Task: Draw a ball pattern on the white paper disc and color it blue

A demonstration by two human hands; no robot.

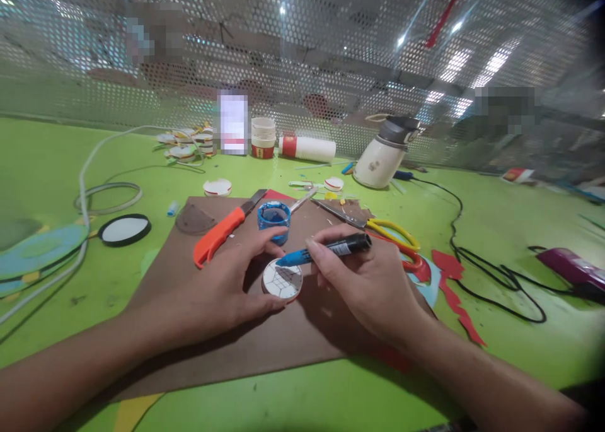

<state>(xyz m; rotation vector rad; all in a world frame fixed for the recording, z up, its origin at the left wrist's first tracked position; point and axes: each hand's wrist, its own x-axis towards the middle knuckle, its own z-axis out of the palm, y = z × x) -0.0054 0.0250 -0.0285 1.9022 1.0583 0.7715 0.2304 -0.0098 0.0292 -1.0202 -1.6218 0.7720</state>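
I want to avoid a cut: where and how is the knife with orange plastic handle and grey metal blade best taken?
Probably best by the middle of the orange plastic handle, coming from above on the near left: the handle slants toward the person, and the grey metal blade points away.

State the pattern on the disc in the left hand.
Dark, web-like lines on the white top of the disc; shows in head view.

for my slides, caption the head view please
Left hand grips a patterned white disc; right hand holds a blue-and-black marker to it.
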